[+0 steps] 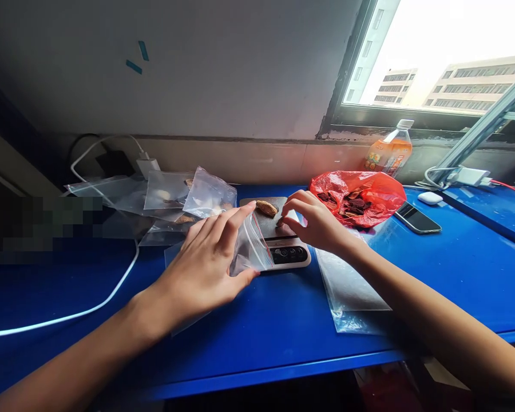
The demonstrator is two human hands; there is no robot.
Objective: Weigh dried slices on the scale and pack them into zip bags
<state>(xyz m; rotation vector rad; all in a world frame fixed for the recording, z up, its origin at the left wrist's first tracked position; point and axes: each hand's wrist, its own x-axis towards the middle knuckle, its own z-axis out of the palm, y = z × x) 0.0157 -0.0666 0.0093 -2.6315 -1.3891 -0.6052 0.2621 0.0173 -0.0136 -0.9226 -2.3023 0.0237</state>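
Note:
My left hand (214, 257) is closed around the edge of a clear zip bag (251, 243), thumb below and fingers above, its mouth facing the scale. Behind the bag lies a small kitchen scale (289, 254) with a metal plate and a dark button panel. A brown dried piece (266, 208) rests on the plate. Over the plate's right side, my right hand (311, 220) pinches a small dark dried piece (280, 222). Just beyond that hand sits an open red plastic bag (390, 197) with dark dried pieces (356, 205) inside.
Several filled clear bags (165, 194) lie at the left, near a white cable (120, 289) and charger (148, 167). Flat clear bags (352, 292) lie under my right forearm. A phone (418, 218), white earphone case (430, 198) and orange drink bottle (395, 150) stand or lie at the right.

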